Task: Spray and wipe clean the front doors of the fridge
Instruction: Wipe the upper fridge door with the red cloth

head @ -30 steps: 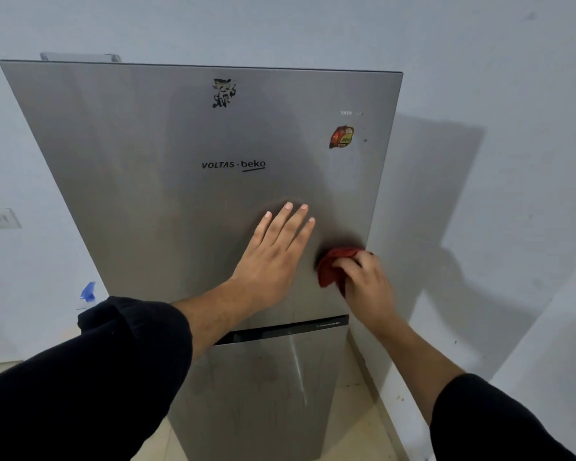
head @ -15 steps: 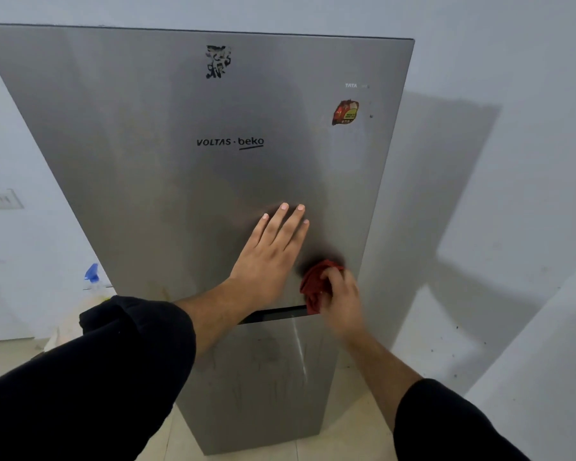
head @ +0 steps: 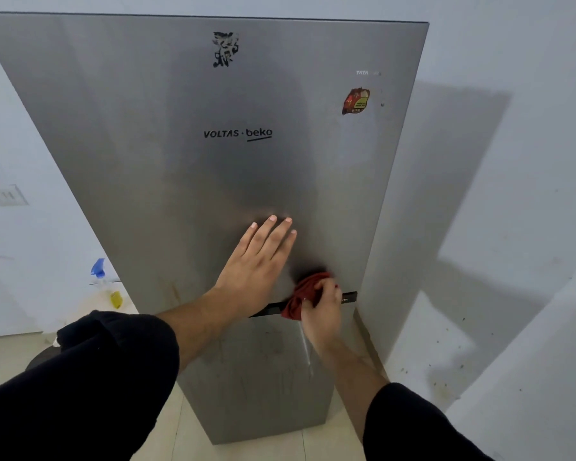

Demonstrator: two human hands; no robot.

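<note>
Against the upper door (head: 180, 144) of the brushed-steel fridge (head: 256, 394), the left hand (head: 253, 264) is pressing flat, fingers (head: 273, 234) straight. The right hand (head: 323, 314) is gripping a crumpled red cloth (head: 303, 294) at the door gap.

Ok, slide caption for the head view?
Left hand flat on upper fridge door; right hand holds red cloth at its bottom edge.
</note>
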